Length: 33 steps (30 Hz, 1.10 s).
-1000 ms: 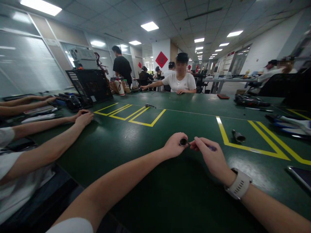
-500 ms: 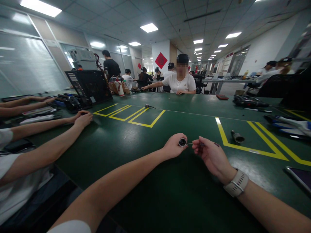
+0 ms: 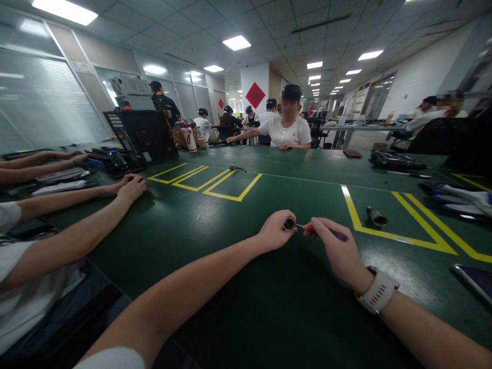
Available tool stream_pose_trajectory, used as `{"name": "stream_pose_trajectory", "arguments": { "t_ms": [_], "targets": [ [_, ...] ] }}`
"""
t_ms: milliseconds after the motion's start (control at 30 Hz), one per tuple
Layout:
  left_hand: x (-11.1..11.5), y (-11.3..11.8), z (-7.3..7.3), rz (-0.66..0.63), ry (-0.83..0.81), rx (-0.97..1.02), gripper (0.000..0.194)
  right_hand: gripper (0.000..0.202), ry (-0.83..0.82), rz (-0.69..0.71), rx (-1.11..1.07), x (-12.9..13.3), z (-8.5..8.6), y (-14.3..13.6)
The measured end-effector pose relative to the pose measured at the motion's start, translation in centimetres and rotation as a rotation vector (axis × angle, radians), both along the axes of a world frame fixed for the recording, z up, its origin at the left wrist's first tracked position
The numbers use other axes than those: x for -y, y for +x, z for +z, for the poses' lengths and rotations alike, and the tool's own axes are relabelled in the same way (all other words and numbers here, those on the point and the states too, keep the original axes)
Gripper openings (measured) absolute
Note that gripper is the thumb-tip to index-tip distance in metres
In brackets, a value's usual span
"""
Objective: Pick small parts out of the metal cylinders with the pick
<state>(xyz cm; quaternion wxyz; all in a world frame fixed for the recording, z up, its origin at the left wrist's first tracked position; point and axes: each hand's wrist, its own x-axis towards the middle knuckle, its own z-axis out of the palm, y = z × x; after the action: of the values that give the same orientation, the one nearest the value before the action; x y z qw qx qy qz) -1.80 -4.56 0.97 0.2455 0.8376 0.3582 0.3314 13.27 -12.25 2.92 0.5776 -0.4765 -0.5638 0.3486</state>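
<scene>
Closed around a round metal part (image 3: 288, 224) is my left hand (image 3: 274, 231), above the green table (image 3: 215, 236). The part's open, ring-shaped end faces the camera. Just to the right, my right hand (image 3: 333, 243) pinches a thin tool with a dark purple handle (image 3: 340, 235). The tool's slim metal shaft (image 3: 300, 226) points left and reaches the side of the metal part; whether its tip touches is too small to tell. Another metal part (image 3: 375, 217) lies inside a yellow taped outline (image 3: 400, 239) to the right.
A small dark object (image 3: 237, 168) lies by the far yellow outlines. At the right are a dark power tool (image 3: 395, 161), blue-and-white gloves (image 3: 461, 199) and a flat device (image 3: 474, 284). A neighbour's hands (image 3: 131, 187) rest on the left; a person (image 3: 289, 130) sits opposite.
My right hand has turned over, its back now more toward the camera and the purple handle in view. My left hand holds the metal part almost unmoved.
</scene>
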Motion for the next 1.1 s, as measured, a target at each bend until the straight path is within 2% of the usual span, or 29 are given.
{"name": "stream_pose_trajectory", "arguments": {
  "t_ms": [133, 267, 467, 733, 1100],
  "targets": [
    [0.06, -0.01, 0.11, 0.011, 0.005, -0.005, 0.012, 0.027, 0.059, -0.005, 0.122, 0.14, -0.11, 0.14],
    [0.13, 0.00, 0.18, 0.022, 0.002, -0.007, 0.012, 0.028, 0.072, -0.040, 0.120, 0.22, -0.07, 0.17],
    [0.13, 0.05, 0.27, 0.012, 0.000, -0.008, 0.011, 0.028, 0.072, 0.058, 0.141, 0.55, 0.15, -0.21],
    [0.14, 0.06, 0.08, 0.043, 0.017, -0.016, 0.012, 0.028, 0.063, -0.009, 0.132, 0.36, 0.08, -0.18],
    [0.26, 0.04, 0.18, 0.028, 0.050, -0.008, 0.010, 0.027, 0.073, 0.010, 0.135, 0.66, 0.39, -0.50]
  ]
}}
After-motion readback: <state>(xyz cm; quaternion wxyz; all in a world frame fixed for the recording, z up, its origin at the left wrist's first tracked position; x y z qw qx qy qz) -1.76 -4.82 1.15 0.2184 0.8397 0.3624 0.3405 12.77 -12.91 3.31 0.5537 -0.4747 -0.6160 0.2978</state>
